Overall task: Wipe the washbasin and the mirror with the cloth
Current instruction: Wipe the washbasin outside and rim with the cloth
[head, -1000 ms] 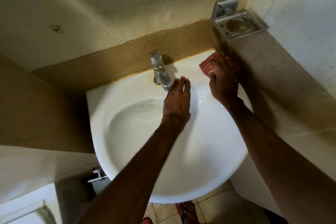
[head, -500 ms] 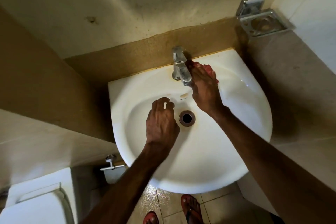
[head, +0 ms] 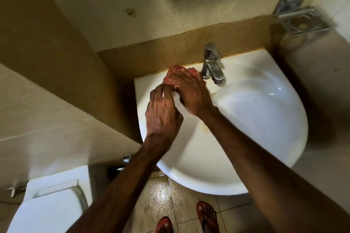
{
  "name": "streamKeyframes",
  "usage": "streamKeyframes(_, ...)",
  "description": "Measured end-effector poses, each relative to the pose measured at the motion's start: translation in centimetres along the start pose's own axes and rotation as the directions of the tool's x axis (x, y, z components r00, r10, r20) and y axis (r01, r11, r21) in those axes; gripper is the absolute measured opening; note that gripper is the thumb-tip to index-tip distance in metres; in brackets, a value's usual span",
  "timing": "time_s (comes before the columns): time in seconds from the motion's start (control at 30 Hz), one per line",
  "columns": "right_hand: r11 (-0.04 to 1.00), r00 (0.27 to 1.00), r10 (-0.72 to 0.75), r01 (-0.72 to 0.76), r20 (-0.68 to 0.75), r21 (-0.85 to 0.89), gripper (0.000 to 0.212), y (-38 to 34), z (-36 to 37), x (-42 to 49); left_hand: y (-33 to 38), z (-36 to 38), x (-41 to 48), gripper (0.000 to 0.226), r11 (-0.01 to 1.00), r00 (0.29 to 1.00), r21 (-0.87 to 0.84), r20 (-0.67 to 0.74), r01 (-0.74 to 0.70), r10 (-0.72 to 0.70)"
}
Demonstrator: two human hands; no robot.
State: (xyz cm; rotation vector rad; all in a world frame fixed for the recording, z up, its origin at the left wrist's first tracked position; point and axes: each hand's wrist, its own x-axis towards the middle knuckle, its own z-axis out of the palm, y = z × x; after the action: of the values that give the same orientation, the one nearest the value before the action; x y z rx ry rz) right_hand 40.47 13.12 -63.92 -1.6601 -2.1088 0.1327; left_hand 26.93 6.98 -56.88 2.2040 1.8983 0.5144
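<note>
Chrome tap [head: 212, 64] beside cloth [head: 174, 70], soap holder [head: 303, 21] in corner, toilet [head: 49, 208] nearby

Chrome tap [head: 212, 64] standing below a brown wall band [head: 151, 51]. Metal soap holder [head: 301, 21] hanging in the right corner. White toilet lid [head: 49, 212] lying closed, lower left. Small valve [head: 127, 158] projecting from the wall. Red sandals [head: 207, 215] resting on glistening floor tiles [head: 161, 191].
</note>
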Motion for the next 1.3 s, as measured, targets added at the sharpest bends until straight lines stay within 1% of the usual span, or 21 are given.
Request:
streamKeyframes(0.07,0.997,0.998,0.059,-0.057,0.029,-0.046,0.062,0.5,-0.5,0.6,-0.1,-0.4,0.1,0.056,1.0,1.0,-0.004,0.01,-0.008,0.008)
streamKeyframes(0.13,0.995,0.999,0.051,-0.052,-0.013,-0.084,0.063,0.1,-0.5,-0.5,0.2,-0.6,0.2,0.055,1.0,1.0,-0.028,0.03,-0.003,0.004)
streamKeyframes(0.2,0.997,0.997,0.033,-0.037,-0.071,-0.064,0.067,0.4,-0.7,-3.0,0.8,-0.6,0.2,0.054,0.998,0.999,-0.057,0.05,-0.012,0.015)
streamKeyframes(0.27,0.998,0.993,0.055,-0.056,-0.106,-0.011,0.073,0.9,-1.9,-5.7,1.1,-0.8,0.3,0.053,0.996,0.997,-0.075,0.06,-0.044,0.049)
streamKeyframes(0.33,0.99,0.988,0.12,-0.111,-0.098,0.091,0.073,1.3,-3.8,-8.4,1.3,-0.9,0.6,0.055,0.993,0.993,-0.075,0.069,-0.088,0.093)
streamKeyframes(0.4,0.957,0.97,0.223,-0.199,-0.099,0.213,0.058,1.7,-5.6,-10.8,1.5,-0.9,1.0,0.056,0.991,0.99,-0.08,0.082,-0.109,0.116)
streamKeyframes(0.43,0.924,0.944,0.3,-0.251,-0.139,0.289,0.044,1.9,-6.4,-11.6,1.6,-1.0,1.1,0.056,0.99,0.989,-0.085,0.087,-0.11,0.117)
streamKeyframes(0.47,0.879,0.896,0.401,-0.317,-0.191,0.357,0.032,2.6,-7.0,-12.0,1.7,-0.9,1.1,0.055,0.99,0.989,-0.088,0.091,-0.112,0.12)
streamKeyframes(0.5,0.828,0.834,0.501,-0.385,-0.231,0.407,0.028,3.0,-7.7,-12.1,1.8,-1.0,1.2,0.055,0.989,0.987,-0.091,0.097,-0.119,0.127)
streamKeyframes(0.53,0.782,0.771,0.584,-0.449,-0.254,0.433,0.03,3.4,-8.4,-11.9,2.0,-0.9,1.3,0.054,0.987,0.985,-0.094,0.106,-0.127,0.137)
streamKeyframes(0.57,0.753,0.734,0.625,-0.476,-0.266,0.454,0.033,3.6,-9.1,-11.4,2.1,-0.9,1.4,0.054,0.986,0.982,-0.095,0.116,-0.136,0.146)
streamKeyframes(0.6,0.75,0.73,0.623,-0.456,-0.282,0.479,0.034,3.3,-9.8,-10.6,2.3,-0.8,1.6,0.054,0.985,0.98,-0.096,0.125,-0.141,0.153)
streamKeyframes(0.67,0.802,0.795,0.526,-0.344,-0.302,0.489,0.035,1.7,-11.1,-8.6,2.5,-0.6,1.9,0.055,0.986,0.977,-0.091,0.148,-0.138,0.151)
streamKeyframes(0.73,0.892,0.887,0.369,-0.254,-0.277,0.374,0.039,0.1,-11.2,-6.9,2.8,-0.5,2.2,0.057,0.989,0.973,-0.071,0.183,-0.13,0.141)
streamKeyframes(0.77,0.933,0.919,0.298,-0.224,-0.257,0.28,0.042,-0.4,-10.6,-6.1,2.9,-0.4,2.4,0.06,0.99,0.969,-0.057,0.203,-0.13,0.139)
streamKeyframes(0.8,0.953,0.935,0.273,-0.232,-0.225,0.193,0.046,-0.6,-9.8,-5.5,2.9,-0.3,2.5,0.064,0.989,0.963,-0.039,0.229,-0.139,0.145)
streamKeyframes(0.9,0.928,0.908,0.372,-0.364,-0.193,0.08,0.063,-1.4,-8.7,-3.6,2.7,0.1,2.7,0.081,0.976,0.922,0.026,0.334,-0.216,0.195)
streamKeyframes(0.97,0.916,0.892,0.398,-0.397,-0.215,0.052,0.064,-1.7,-8.4,-3.2,2.2,0.8,2.7,0.085,0.962,0.892,0.078,0.4,-0.262,0.211)
streamKeyframes(1.07,0.924,0.892,0.378,-0.38,-0.25,0.04,0.065,-1.7,-8.2,-3.6,1.4,1.5,2.5,0.076,0.942,0.872,0.128,0.433,-0.309,0.228)
streamKeyframes(1.13,0.924,0.892,0.379,-0.378,-0.248,0.051,0.067,-1.8,-8.5,-3.8,1.0,1.5,2.5,0.076,0.927,0.864,0.156,0.439,-0.342,0.245)
streamKeyframes(1.3,0.94,0.915,0.341,-0.334,-0.217,0.067,0.068,-2.0,-9.4,-5.7,0.5,1.2,3.2,0.069,0.932,0.863,0.115,0.431,-0.344,0.265)
